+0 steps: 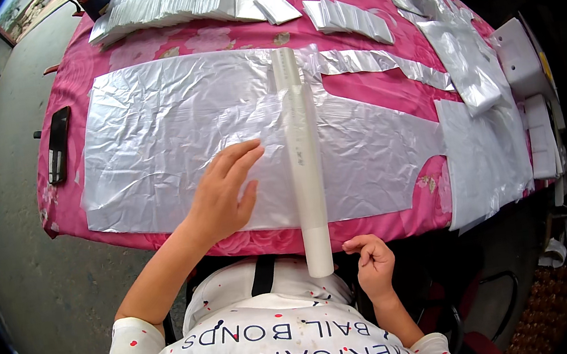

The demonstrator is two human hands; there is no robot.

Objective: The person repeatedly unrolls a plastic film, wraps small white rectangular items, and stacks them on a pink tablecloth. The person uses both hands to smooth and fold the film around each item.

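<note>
A thin, translucent silvery plastic apron (173, 141) lies spread out and wrinkled, its narrow end and a long strap to the right. Across it rests a white plastic pipe (308, 174), its near end sticking out past the table edge. My left hand (220, 193) is open just left of the pipe, fingers stretched over the plastic and holding nothing. Beyond the table edge, my right hand (375, 263) hangs to the right of the pipe's near end, apart from it. Its fingers are curled in, with nothing visible in them.
A pink flowered cloth (235, 245) covers the table. Many folded silvery packets (170, 7) lie at the back, with a smaller row (349, 20) to their right. Flat plastic sheets (483, 159) and white boxes (520, 56) are at the right. A phone (59, 144) lies at the left edge.
</note>
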